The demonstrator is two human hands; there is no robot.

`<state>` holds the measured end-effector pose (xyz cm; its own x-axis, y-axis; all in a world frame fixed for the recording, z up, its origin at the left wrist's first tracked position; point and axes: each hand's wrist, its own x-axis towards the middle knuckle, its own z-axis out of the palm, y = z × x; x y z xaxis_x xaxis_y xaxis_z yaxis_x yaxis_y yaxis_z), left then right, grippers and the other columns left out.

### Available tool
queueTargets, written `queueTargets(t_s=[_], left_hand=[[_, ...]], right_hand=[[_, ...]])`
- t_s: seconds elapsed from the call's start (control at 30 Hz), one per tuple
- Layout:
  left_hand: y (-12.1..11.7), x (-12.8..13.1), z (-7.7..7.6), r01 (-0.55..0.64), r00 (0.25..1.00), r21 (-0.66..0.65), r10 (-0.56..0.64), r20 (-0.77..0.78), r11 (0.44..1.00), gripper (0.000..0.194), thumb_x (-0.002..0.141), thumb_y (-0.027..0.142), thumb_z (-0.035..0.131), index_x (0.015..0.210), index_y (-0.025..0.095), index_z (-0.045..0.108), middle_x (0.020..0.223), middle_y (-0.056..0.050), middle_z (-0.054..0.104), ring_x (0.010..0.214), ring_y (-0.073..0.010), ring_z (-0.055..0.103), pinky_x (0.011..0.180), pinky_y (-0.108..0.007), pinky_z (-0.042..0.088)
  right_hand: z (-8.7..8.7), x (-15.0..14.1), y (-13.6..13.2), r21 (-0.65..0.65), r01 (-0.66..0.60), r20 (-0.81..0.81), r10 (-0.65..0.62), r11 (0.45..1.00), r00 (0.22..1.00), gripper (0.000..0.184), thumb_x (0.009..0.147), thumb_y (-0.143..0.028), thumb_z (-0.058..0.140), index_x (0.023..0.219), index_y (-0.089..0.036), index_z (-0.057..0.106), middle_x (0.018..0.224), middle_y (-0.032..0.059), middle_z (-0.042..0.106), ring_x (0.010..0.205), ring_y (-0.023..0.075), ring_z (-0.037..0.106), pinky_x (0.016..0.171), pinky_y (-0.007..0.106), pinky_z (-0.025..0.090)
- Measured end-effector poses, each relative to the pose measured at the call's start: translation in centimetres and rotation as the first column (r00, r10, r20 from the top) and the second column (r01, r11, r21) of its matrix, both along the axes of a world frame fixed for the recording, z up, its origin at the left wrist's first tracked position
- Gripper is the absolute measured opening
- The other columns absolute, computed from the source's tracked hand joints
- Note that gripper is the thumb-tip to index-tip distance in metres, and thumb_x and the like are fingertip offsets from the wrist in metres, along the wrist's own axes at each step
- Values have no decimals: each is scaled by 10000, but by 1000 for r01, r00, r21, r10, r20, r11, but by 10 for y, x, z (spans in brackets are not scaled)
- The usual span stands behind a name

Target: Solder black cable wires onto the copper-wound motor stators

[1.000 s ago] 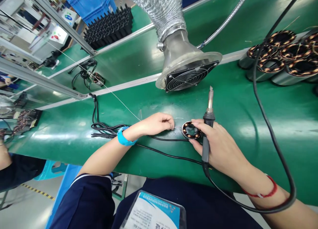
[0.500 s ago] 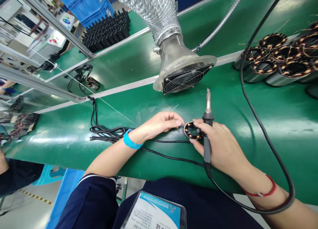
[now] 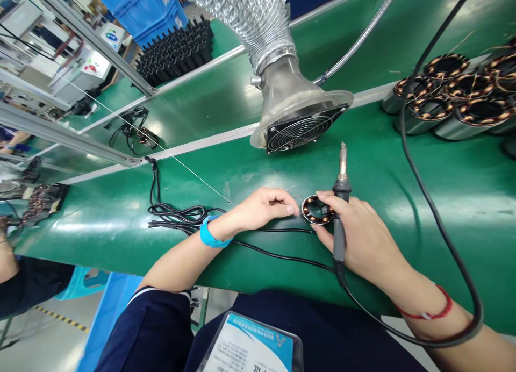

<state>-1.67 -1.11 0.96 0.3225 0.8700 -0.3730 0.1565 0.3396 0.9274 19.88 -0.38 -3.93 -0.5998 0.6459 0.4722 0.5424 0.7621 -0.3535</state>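
A small round stator with copper windings (image 3: 316, 210) lies on the green belt (image 3: 382, 167). My right hand (image 3: 358, 235) is closed around a soldering iron (image 3: 339, 200), tip pointing away, and its fingertips rest on the stator's right rim. My left hand (image 3: 262, 208) is pinched shut at the stator's left edge, holding a thin solder wire (image 3: 173, 157) that runs off to the upper left. A blue band sits on my left wrist.
A fume extractor duct with a grilled mouth (image 3: 300, 122) stands just behind the stator. Several larger wound stators (image 3: 447, 100) are grouped at the right. Black cables (image 3: 177, 215) coil at the left. Another person's arm (image 3: 12, 270) is at the far left.
My left hand has slid right along the belt, from a short gap away to touching the stator's left edge. The right hand and soldering iron have stayed about where they were.
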Motion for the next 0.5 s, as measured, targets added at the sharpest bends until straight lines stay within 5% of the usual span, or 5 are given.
queueTargets(t_s=[0.23, 0.5], left_hand=[[-7, 13, -1, -190, 974, -137, 204, 97, 972, 272, 733, 372, 728, 784, 139, 596, 653, 42, 533, 573, -48, 412, 592, -208, 330], [-17, 23, 0, -108, 989, -62, 101, -109, 992, 180, 800, 217, 601, 658, 143, 521, 611, 53, 458, 597, -62, 378, 596, -216, 307]], right_hand=[[0, -1, 0, -12, 21, 1, -21, 1000, 1000, 351, 945, -313, 500, 1233, -114, 491, 1095, 116, 665, 838, 237, 589, 718, 344, 441], [-3, 0, 0, -55, 36, 5, -36, 998, 999, 373, 946, -342, 481, 1250, -126, 490, 1097, 124, 666, 841, 245, 601, 714, 352, 448]])
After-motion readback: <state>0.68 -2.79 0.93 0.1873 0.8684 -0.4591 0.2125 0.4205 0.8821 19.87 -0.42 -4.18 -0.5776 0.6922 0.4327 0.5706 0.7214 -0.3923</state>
